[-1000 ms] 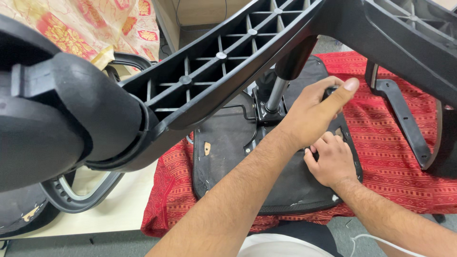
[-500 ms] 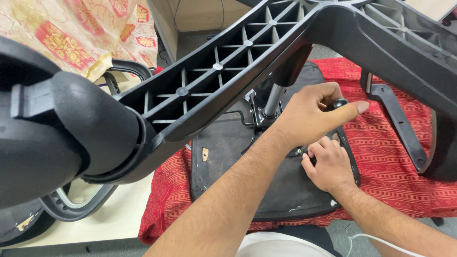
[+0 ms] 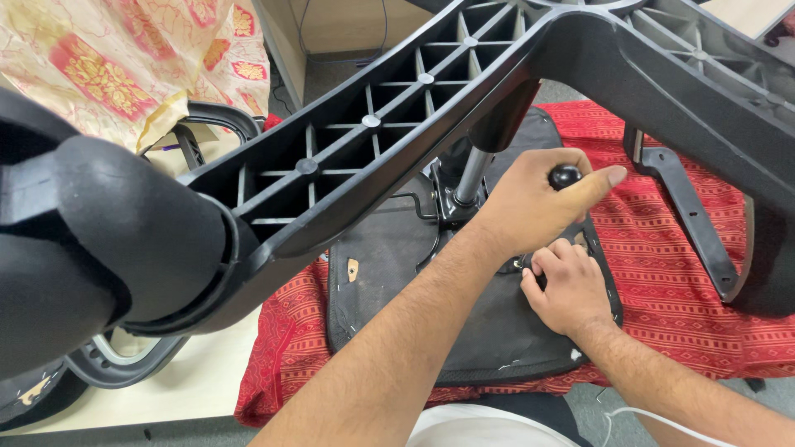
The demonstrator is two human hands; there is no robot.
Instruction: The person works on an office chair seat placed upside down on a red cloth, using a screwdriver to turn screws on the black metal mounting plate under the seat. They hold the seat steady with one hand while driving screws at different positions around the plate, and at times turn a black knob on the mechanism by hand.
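While an upturned office chair lies seat-down on a red patterned cloth [image 3: 687,273], the person bends over it with both hands at the underside. Seen from the head camera, the left hand [image 3: 530,203] sits just right of centre, its fingers curled around a small black knob [image 3: 565,175] with the thumb stretched out flat toward three o'clock. That knob tops a lever I cannot follow down to its root. At about five o'clock from it, the right hand [image 3: 567,285] rests knuckles-up on the black seat underside [image 3: 389,265], its fingertips bunched and pressing at a fitting hidden beneath them; whether they pinch anything I cannot tell. At ten o'clock of the left hand a silver gas cylinder [image 3: 470,175] rises from the seat's metal mechanism into the black star base [image 3: 397,141], whose ribbed spokes sweep across the whole top of the view. One spoke ends at nine o'clock in a large black caster [image 3: 108,248], very close to the camera. A black armrest bracket [image 3: 691,219] stands on the cloth at three o'clock. At eleven o'clock hangs a cream fabric with red and gold print [image 3: 108,66], and another armrest loop [image 3: 124,364] lies at seven o'clock.
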